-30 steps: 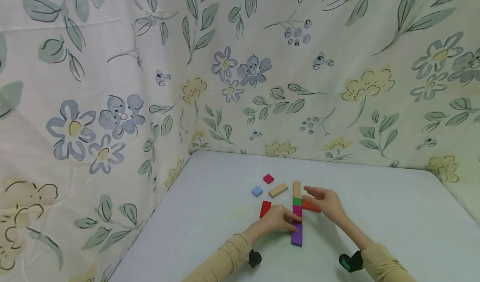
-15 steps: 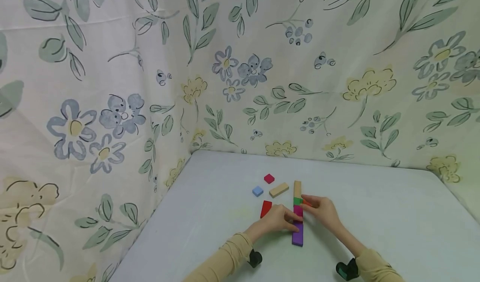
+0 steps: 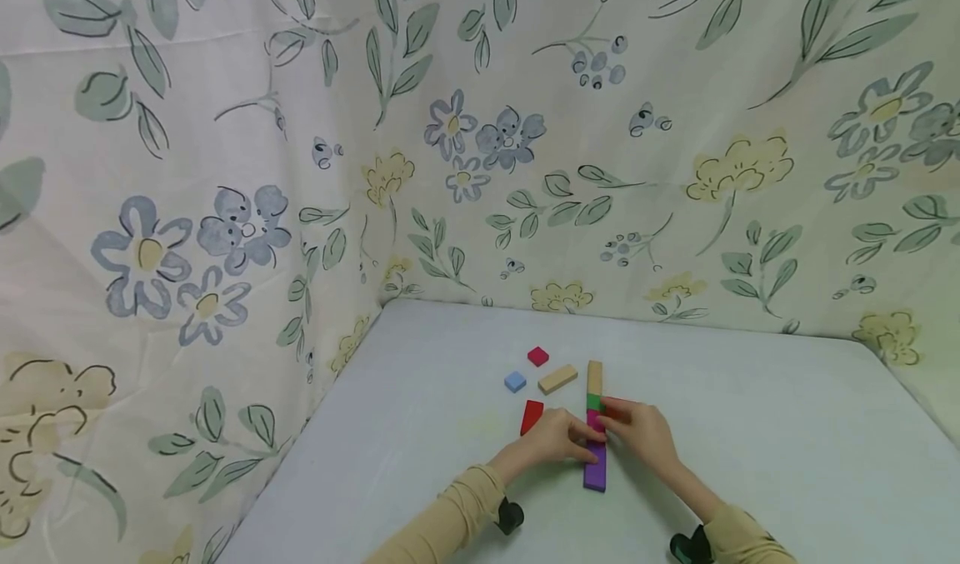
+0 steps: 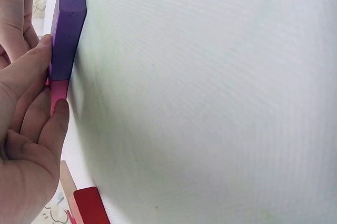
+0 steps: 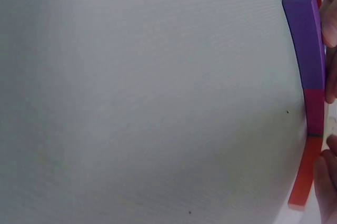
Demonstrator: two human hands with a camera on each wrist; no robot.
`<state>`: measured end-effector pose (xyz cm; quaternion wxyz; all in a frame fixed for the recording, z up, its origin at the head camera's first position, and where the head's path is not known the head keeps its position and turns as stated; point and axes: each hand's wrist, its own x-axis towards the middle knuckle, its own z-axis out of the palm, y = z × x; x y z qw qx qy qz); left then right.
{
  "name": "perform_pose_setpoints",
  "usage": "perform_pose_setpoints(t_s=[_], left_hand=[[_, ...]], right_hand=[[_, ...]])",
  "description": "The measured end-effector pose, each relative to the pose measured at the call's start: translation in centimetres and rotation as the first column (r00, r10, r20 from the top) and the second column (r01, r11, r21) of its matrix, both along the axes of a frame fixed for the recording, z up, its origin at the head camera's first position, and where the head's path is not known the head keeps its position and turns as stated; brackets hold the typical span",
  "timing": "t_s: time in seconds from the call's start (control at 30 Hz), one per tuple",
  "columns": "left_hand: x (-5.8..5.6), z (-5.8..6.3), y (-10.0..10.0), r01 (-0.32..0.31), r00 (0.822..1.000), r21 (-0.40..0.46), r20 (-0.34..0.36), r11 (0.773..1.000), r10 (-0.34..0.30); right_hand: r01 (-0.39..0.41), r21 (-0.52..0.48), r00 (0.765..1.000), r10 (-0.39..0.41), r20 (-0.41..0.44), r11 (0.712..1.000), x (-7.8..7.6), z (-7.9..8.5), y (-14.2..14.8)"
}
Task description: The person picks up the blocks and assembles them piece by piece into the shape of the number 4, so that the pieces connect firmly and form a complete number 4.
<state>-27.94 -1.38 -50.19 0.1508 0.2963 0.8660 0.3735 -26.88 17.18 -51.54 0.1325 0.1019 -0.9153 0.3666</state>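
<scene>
A row of blocks runs away from me in the head view: a purple block [image 3: 595, 475], a magenta block [image 3: 595, 418], a green block [image 3: 594, 401] and a natural wood block [image 3: 595, 376]. My left hand [image 3: 551, 437] holds the row from the left, its thumb and fingertips at the seam between purple and magenta. An orange block [image 5: 306, 174] sticks out to the right, mostly hidden from above by my right hand [image 3: 647, 435]. My right thumb and index finger pinch it close to the magenta and green blocks.
Left of the row lie a red block [image 3: 532, 416], a small light-blue block [image 3: 515, 381], a small crimson block [image 3: 537, 356] and a loose wood block [image 3: 558, 378]. A floral cloth [image 3: 570, 172] hangs behind the white table [image 3: 787, 431].
My right hand has moved left onto the orange block and slightly nearer to me; its fingers have drawn together there. The left hand stays in place at the row.
</scene>
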Motion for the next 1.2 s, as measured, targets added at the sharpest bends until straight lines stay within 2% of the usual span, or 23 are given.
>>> perform_pose_setpoints(t_s=[0.3, 0.63, 0.97, 1.2], left_hand=[[-0.07, 0.35, 0.26, 0.023, 0.999, 0.0, -0.037, 1.0, -0.023], [-0.03, 0.95, 0.38, 0.013, 0.999, -0.013, -0.034, 1.0, -0.013], [0.17, 0.72, 0.51, -0.014, 0.999, -0.05, -0.034, 0.999, 0.012], [0.22, 0.48, 0.66, -0.005, 0.998, -0.074, -0.066, 0.997, 0.0]], right_hand=[[0.001, 0.066, 0.994, 0.006, -0.108, 0.998, 0.49, -0.06, 0.0], [0.004, 0.114, 0.995, 0.007, -0.099, 0.993, 0.24, -0.31, 0.12], [0.006, 0.129, 0.995, 0.007, -0.103, 0.992, 0.37, -0.64, 0.07], [-0.001, 0.126, 0.997, 0.012, -0.081, 0.992, 0.51, -0.72, -0.03]])
